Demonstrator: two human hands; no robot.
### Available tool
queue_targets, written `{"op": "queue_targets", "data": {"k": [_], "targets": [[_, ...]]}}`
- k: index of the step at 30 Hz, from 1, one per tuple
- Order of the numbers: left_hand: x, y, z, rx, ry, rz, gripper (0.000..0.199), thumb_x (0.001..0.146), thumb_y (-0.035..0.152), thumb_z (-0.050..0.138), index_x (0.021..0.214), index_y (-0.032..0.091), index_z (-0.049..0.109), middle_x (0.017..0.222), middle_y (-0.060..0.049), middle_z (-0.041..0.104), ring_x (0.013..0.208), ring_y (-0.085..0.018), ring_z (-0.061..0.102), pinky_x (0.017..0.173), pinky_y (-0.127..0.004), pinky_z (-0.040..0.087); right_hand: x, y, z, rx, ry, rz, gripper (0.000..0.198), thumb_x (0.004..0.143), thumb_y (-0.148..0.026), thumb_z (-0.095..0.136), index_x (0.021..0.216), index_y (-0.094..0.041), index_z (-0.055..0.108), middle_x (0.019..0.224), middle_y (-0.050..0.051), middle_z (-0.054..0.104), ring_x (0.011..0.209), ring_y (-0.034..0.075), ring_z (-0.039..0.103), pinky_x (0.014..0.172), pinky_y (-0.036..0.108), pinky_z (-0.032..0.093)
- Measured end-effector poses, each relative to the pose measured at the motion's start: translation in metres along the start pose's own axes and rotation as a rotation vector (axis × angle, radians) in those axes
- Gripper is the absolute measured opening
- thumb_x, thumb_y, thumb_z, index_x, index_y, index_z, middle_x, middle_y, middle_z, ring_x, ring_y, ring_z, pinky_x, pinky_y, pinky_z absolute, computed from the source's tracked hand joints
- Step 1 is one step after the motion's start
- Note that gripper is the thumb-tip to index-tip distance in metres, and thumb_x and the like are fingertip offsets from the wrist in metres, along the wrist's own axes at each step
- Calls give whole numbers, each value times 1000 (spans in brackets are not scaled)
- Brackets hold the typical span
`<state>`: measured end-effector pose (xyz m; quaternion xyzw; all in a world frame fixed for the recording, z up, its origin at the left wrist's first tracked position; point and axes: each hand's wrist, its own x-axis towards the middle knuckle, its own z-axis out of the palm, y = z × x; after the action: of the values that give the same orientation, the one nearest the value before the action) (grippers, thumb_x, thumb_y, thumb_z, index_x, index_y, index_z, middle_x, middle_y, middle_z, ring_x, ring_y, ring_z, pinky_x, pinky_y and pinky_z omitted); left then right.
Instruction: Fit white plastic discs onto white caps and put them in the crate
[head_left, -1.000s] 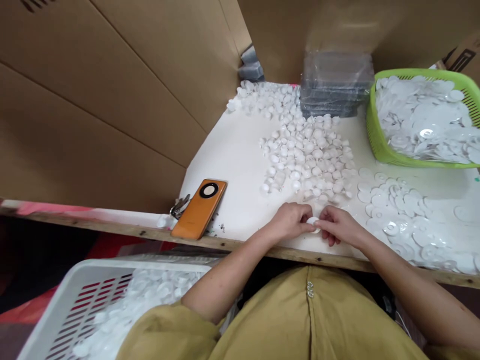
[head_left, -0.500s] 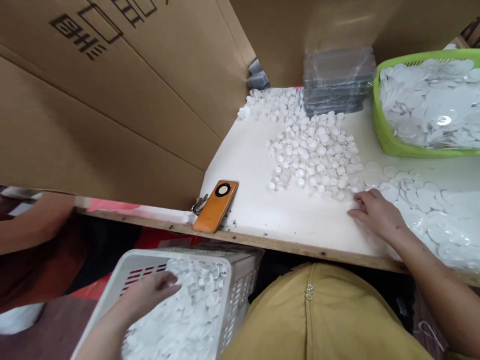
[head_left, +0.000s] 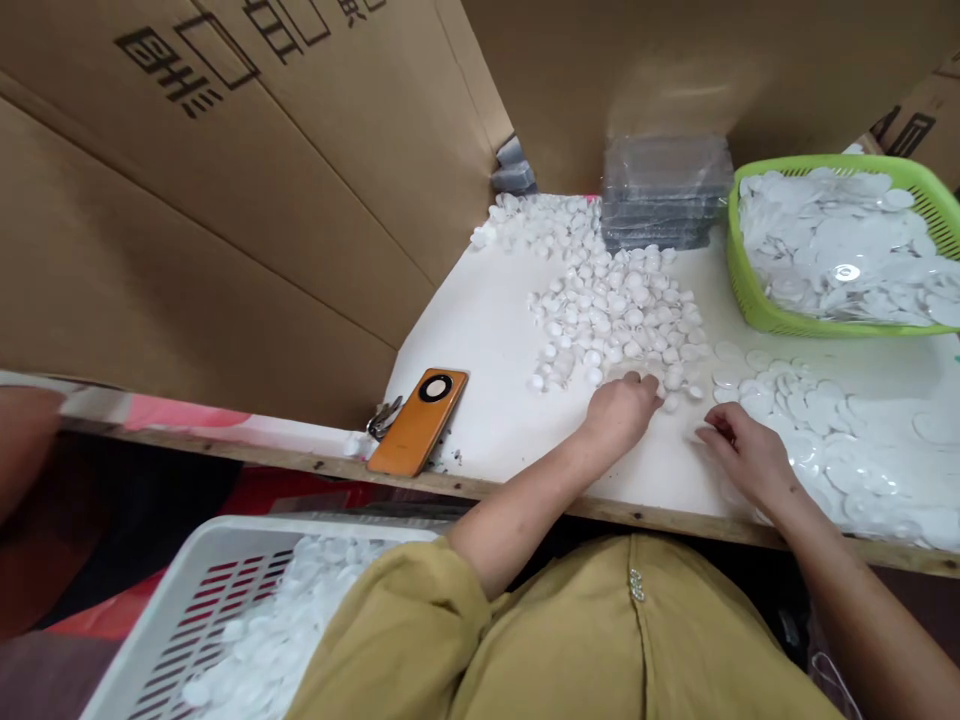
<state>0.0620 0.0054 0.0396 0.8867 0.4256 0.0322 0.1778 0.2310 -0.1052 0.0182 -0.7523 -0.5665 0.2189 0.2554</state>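
My left hand [head_left: 621, 412] rests at the near edge of a heap of small round white caps [head_left: 619, 310], its fingers curled together among them. What lies under those fingertips is hidden. To its right, my right hand [head_left: 746, 455] has thumb and forefinger pinched on a thin white disc, which barely shows against the table. More flat, glossy white discs [head_left: 832, 420] are spread on the table beyond and to the right of this hand. A small gap separates the two hands.
A green basket [head_left: 739, 285] full of white discs stands at the back right. Beside it is a plastic-wrapped grey stack [head_left: 664, 200]. Cardboard [head_left: 225, 230] walls the left. An orange phone [head_left: 416, 430] lies by the table edge [head_left: 480, 488]. A white crate [head_left: 210, 545] of white pieces is below.
My left hand has moved from over the white crate up to the heap of caps. My right hand stays in nearly the same place, and the view has shifted slightly.
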Motion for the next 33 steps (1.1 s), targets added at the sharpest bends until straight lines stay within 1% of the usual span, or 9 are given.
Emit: {"op": "queue_targets", "data": {"k": [4,7,10,13,19,24,28,31,33], "targets": [[-5,-6,9,2,2,21,18,90,28,54,102,16,60,99,-9,60,90,-23,63,71,-30,49,-6,2,6,117,50,65,25,82,-45,53,94,-23,56,81,4,65,71,21,59,67,33,45],[-22,-19,14,-16,31,12,17,88,22,54,103,18,61,102,-7,59,89,-20,61,72,-28,49,-6,2,10,191,55,77,30,80,-46,56,99,-22,60,85,5,66,76,22,61,72,34,46],[-40,-27,18,-13,40,0,16,87,24,55,100,19,63,99,-6,60,92,-20,60,75,-28,49,-5,-1,12,275,16,58,27,81,-44,57,96,-23,62,84,3,66,76,20,60,72,33,46],[-54,-28,20,-12,37,-22,16,87,28,57,99,21,65,96,-5,62,95,-21,59,76,-29,49,-4,-11,12,418,-73,76,24,80,-44,60,91,-22,61,75,1,62,67,17,58,63,29,46],[-63,-25,27,-103,8,-35,19,87,33,59,101,21,64,90,-3,65,87,-18,61,73,-26,48,4,-41,24,674,-363,264,33,71,-47,68,79,-20,52,59,-1,61,49,14,59,41,22,42],[-58,-33,32,-243,-16,12,20,88,37,56,92,20,65,89,-4,66,84,-18,62,71,-26,47,15,-55,41,619,-436,367,28,71,-40,68,78,-20,49,57,0,63,44,13,59,35,19,40],[-57,-34,30,-275,-13,-28,21,87,36,55,86,18,65,87,-5,67,83,-20,63,69,-27,46,21,-58,44,570,-444,420,26,71,-35,68,78,-20,48,54,1,62,42,14,59,33,18,37],[-61,-34,25,-479,-55,-36,15,82,30,60,88,18,66,83,-3,67,77,-17,62,66,-26,46,23,-58,43,567,-456,394,30,69,-37,69,78,-19,48,53,0,62,42,15,59,33,18,38],[-65,-34,21,-645,-94,-39,17,77,22,61,93,18,66,80,-1,67,72,-14,61,64,-24,46,24,-57,42,564,-475,383,32,68,-40,71,78,-20,47,52,0,61,42,15,59,34,18,38]]}}
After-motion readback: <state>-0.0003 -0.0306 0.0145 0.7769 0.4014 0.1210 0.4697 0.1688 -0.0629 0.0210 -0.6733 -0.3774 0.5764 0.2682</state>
